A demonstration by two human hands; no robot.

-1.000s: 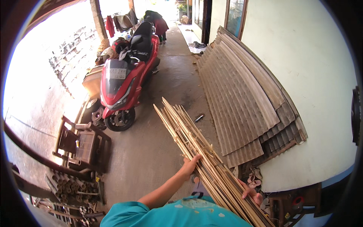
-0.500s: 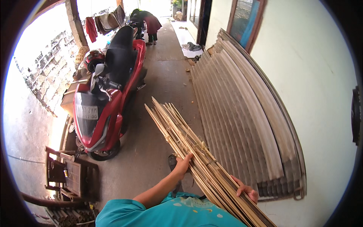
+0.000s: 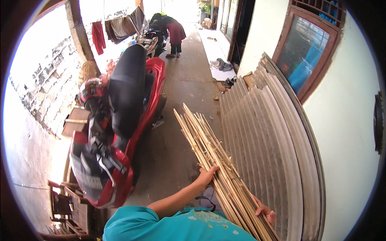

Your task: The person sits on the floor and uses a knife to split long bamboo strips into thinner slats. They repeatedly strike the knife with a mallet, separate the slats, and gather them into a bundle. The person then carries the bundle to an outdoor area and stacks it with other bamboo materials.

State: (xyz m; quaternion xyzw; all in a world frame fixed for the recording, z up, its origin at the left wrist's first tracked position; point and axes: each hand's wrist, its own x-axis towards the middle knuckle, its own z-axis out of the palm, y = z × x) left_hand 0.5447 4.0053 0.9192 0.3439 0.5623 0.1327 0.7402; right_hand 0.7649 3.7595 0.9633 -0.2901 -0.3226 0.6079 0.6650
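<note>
A long bundle of thin bamboo strips [image 3: 217, 160], loosely tied around its middle, slants across the front of my body. My left hand [image 3: 208, 175] grips it from the left side near the middle, thumb over the top. Lower down, my right hand [image 3: 265, 212] holds the right side of the bundle, its fingers curled over the edge. The far tips of the strips point ahead and to the left. The near end runs out past the lower edge of the picture.
Corrugated grey sheets [image 3: 261, 152] lean against the right wall below a window [image 3: 301, 52]. On the left stands a red motor scooter [image 3: 152, 96], with a bamboo chair [image 3: 76, 209] nearer me. Another person [image 3: 173, 32] bends over a second motorcycle farther along the concrete passage [image 3: 181, 88].
I have moved forward along the passage, so the scooter, sheets and window appear closer. Both hands keep their hold on the bamboo bundle.
</note>
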